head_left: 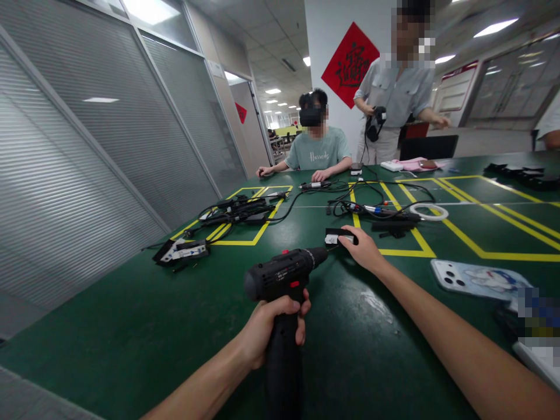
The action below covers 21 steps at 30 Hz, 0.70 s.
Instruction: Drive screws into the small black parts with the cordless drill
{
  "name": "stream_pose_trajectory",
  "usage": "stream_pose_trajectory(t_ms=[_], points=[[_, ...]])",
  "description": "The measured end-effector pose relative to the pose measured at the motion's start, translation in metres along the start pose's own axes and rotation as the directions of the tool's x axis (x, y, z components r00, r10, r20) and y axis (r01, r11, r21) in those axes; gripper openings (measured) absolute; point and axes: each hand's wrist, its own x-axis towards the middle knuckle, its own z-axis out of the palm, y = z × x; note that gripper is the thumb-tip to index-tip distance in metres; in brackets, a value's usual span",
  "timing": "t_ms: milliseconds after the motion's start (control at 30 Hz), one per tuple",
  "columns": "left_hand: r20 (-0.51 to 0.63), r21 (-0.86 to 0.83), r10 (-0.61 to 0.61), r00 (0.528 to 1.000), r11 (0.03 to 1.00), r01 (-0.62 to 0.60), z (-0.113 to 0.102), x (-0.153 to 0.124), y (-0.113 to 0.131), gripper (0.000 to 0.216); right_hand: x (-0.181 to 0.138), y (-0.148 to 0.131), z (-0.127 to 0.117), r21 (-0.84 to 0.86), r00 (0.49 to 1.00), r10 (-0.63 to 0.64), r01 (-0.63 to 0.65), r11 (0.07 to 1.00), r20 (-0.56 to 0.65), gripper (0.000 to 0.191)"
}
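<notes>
My left hand [273,326] is wrapped around the handle of a black cordless drill [280,274], its chuck aimed forward and to the right. A thin bit sticks out of the chuck toward a small black and white part [335,238]. That part is held on the green table by my right hand [361,248], with the fingers closed over its right side. Whether the bit touches the part, I cannot tell.
Tangled black cables [240,210] lie at the left, near another black and white part [186,251]. More cables and a white ring [429,211] are at the right, with a phone [476,279] closer. Across the green table [175,326] sits a person in a headset [312,114]; another stands.
</notes>
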Motion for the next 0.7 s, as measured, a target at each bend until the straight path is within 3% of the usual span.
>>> stream_pose_trajectory(t_ms=[700], points=[[-0.025, -0.029, -0.008, 1.000, 1.000, 0.007, 0.0027, 0.0004, -0.0016, 0.019, 0.0001, 0.0031, 0.0004, -0.017, 1.000, -0.013, 0.012, 1.000, -0.002, 0.039]])
